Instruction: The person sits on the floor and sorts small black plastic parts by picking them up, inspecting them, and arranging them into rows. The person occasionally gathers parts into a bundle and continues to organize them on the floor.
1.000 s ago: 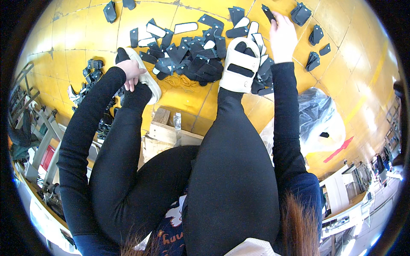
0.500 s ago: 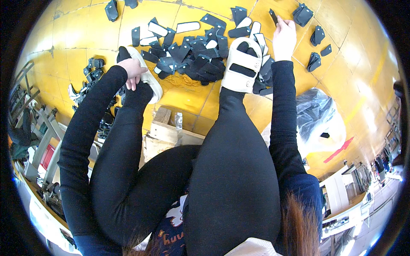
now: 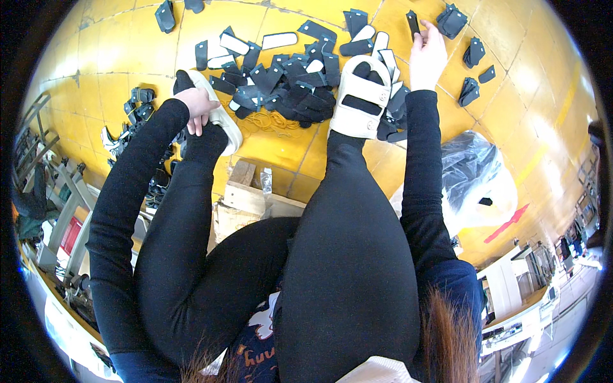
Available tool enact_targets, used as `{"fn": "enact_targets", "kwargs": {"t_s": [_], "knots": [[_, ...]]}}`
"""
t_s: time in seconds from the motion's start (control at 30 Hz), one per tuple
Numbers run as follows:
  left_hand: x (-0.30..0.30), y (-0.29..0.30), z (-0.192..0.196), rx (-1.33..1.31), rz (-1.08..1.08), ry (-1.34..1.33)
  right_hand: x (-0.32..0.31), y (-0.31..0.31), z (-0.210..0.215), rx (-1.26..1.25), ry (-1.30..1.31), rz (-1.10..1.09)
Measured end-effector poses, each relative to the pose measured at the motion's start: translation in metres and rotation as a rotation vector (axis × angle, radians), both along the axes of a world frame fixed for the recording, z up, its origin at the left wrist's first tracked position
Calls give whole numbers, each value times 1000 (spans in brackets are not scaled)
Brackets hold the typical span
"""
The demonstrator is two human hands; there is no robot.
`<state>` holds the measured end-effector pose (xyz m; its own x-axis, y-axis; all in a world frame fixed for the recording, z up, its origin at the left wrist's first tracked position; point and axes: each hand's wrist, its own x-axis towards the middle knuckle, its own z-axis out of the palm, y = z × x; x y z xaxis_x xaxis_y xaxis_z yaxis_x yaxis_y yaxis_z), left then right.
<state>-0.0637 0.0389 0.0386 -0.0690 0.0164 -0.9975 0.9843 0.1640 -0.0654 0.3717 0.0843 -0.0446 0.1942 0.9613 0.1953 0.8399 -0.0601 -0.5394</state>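
Observation:
At the far right of the floor pile, my right hand (image 3: 427,57) is open, its thumb and forefinger apart beside a narrow, flat black piece (image 3: 412,23). The thumb tip is close to the near end of that piece; whether they touch I cannot tell. My left hand (image 3: 196,106) rests above my left foot by the pale sandal (image 3: 225,121), fingers loosely hanging and holding nothing. Between my feet lies a heap of flat black pieces (image 3: 306,96), some with small pale marks. White-faced pieces (image 3: 280,40) lie among them.
Small black stacks (image 3: 452,21) lie right of my right hand. Yellow cord (image 3: 268,120) is at the heap's near edge. A clear plastic bag (image 3: 476,179) stands at right, a wooden block structure (image 3: 249,191) between my legs, and bundled dark parts (image 3: 137,108) at left.
My right fingers have parted from around the narrow black piece, which has turned to show more of its flat face. My left hand stays in place.

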Motion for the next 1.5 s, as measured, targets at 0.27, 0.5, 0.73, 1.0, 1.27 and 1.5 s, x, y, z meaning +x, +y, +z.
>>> {"fn": "enact_targets", "kwargs": {"t_s": [0.27,0.5,0.73,1.0,1.27,1.5], "knots": [[2,1,-4,5,-43,5,-12,2,-1,54,266,36],[-5,5,-11,-56,122,-17,-78,10,9,-248,710,153],[-46,20,12,-168,90,145,-142,79,-17,102,588,459],[-42,17,-13,128,-315,-50,-134,219,-57,-223,965,432],[-36,15,-4,98,-377,30,-96,153,42,-114,883,481],[-41,12,-5,133,-414,19,18,-20,27,-227,800,-21]]}}
